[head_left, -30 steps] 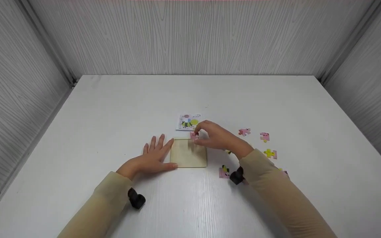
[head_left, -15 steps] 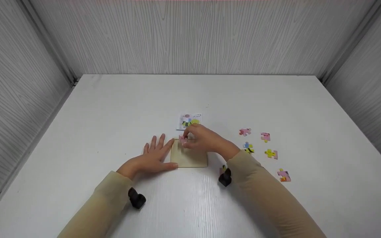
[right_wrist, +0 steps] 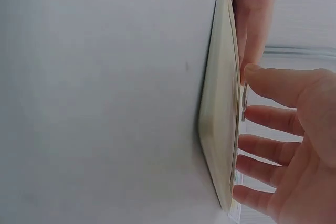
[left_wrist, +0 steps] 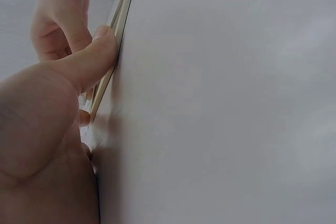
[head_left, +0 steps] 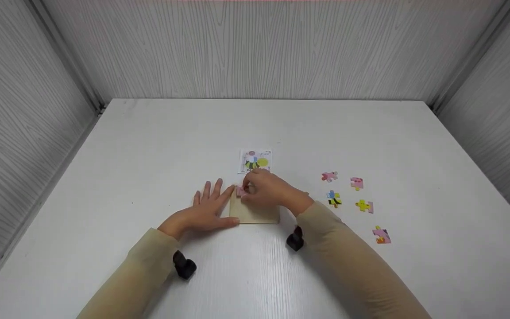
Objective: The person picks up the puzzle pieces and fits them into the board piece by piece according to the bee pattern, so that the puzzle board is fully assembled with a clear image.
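Observation:
A shallow square wooden puzzle tray lies on the white table. My left hand is spread flat beside it, thumb on the near left corner and index finger at the far left corner. Over the tray's far left corner my right hand pinches a pink jigsaw piece between thumb and index finger. In the right wrist view the jigsaw piece shows edge-on, close over the tray. The left wrist view shows my left thumb resting on the tray's edge.
Behind the tray lies a picture card with a bee, partly covered by my right hand. Several loose jigsaw pieces lie to the right, among them a bee-striped one, a yellow one and a pink one.
My right hand has moved left with the pink jigsaw piece, from the tray's far edge to its far left corner. The left hand has stayed in place.

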`<state>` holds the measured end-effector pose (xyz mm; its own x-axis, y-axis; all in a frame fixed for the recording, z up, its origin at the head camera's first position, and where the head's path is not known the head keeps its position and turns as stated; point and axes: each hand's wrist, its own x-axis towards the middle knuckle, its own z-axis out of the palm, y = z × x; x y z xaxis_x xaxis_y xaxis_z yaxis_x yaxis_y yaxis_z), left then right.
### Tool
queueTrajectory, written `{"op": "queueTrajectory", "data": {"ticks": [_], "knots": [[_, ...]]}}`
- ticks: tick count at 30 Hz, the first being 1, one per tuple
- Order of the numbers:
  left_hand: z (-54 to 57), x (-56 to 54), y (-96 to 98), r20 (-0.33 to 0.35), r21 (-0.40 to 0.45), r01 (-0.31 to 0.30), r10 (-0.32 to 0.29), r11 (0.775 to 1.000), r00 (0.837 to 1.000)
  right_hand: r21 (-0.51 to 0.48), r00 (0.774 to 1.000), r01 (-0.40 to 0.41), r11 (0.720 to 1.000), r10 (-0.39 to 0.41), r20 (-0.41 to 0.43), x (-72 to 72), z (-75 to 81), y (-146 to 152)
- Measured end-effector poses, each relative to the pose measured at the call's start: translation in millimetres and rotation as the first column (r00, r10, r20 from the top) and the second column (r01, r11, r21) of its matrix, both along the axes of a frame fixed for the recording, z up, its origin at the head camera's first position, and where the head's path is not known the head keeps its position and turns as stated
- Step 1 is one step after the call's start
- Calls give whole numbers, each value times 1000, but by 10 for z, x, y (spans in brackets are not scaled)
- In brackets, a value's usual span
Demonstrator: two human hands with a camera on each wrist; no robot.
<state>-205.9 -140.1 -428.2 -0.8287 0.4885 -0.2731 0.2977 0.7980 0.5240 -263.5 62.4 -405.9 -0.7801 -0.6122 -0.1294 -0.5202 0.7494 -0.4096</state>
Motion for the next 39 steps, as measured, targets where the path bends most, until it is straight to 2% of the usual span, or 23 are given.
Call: {"op": "queueTrajectory", "data": {"ticks": [15, 23, 31, 39], "knots": [[8, 10, 9, -4, -16, -2, 2, 1000, 1000, 83, 999, 29, 996, -26, -42, 19, -13, -94], [24, 18, 2, -5, -11, 4, -4, 1000, 1000, 83, 992, -17, 996, 27, -124, 30, -29, -82], [39, 20, 9, -8, -13, 1, -1, 1000, 1000, 76, 994, -12, 997, 20, -107, 27, -12, -82], [32, 17, 14, -11, -17, 1, -2, 1000, 1000, 58, 999, 1, 998, 2, -49, 30, 47, -36]]}}
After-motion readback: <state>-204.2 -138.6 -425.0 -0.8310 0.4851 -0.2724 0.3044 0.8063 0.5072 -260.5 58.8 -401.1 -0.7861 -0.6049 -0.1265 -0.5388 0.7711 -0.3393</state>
